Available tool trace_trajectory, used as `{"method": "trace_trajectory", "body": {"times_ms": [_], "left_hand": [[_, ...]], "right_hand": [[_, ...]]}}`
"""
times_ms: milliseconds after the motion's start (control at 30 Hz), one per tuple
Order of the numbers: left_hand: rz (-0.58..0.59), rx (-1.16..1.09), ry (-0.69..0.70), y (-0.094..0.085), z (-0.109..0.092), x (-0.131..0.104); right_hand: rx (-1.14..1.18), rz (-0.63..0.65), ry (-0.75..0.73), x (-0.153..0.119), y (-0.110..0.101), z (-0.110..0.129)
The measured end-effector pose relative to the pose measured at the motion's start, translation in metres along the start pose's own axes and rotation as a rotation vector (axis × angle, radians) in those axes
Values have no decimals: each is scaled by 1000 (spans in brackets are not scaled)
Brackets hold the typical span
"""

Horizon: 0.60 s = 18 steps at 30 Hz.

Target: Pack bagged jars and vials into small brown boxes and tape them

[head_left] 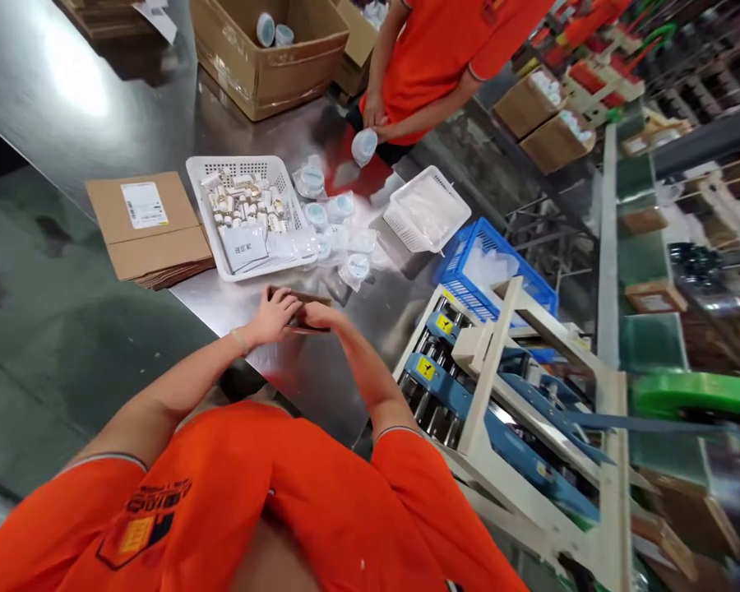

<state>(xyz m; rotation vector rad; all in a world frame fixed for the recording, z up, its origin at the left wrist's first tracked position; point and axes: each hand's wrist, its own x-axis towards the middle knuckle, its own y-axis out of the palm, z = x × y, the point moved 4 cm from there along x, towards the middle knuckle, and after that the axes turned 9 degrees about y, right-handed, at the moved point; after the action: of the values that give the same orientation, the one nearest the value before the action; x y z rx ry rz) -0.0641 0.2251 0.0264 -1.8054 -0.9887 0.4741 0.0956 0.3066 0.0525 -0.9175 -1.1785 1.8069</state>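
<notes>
Both of my hands are on a small brown cardboard box near the front edge of the metal table. My left hand [274, 316] wraps over the box's left end, fingers bent on its top. At the right end, my right hand [318, 315] grips the box [308, 330] with curled fingers. Just beyond them lies a white basket [205, 230] holding many small bottles [247, 201] and a white printed packet [245, 246]. Bagged round white containers [354, 267] are spread to the right of that basket.
Flattened cartons [145, 247] lie at the left edge. A large carton [271, 78] stands behind. Across the table a person [425, 82] holds a white container. A second white basket [432, 210], a blue crate [499, 267] and a roller conveyor [444, 370] are on the right.
</notes>
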Motion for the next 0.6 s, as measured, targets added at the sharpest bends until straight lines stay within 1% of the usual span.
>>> {"method": "trace_trajectory", "body": {"times_ms": [33, 100, 167, 200, 267, 333, 400, 467, 500, 533, 600], "left_hand": [[13, 2, 11, 1, -2, 0], [29, 3, 35, 4, -5, 0], [45, 1, 57, 9, -6, 2], [52, 0, 66, 12, -7, 3], [50, 1, 83, 18, -7, 7], [35, 8, 89, 24, -5, 10], [29, 12, 82, 28, -3, 13], [41, 2, 74, 30, -2, 14], [53, -10, 71, 29, -2, 15], [66, -22, 65, 28, -2, 16], [101, -33, 45, 23, -3, 19]], "right_hand": [[5, 12, 42, 18, -12, -2], [25, 15, 142, 64, -39, -1], [53, -50, 212, 121, -62, 13], [66, -90, 231, 150, -69, 24], [94, -147, 265, 206, -73, 47], [115, -138, 338, 249, -64, 64], [116, -82, 424, 275, -46, 73], [113, -34, 492, 287, -31, 77], [116, -30, 507, 289, -26, 77], [121, -38, 510, 288, -25, 78], [129, -67, 484, 278, -34, 75]]}}
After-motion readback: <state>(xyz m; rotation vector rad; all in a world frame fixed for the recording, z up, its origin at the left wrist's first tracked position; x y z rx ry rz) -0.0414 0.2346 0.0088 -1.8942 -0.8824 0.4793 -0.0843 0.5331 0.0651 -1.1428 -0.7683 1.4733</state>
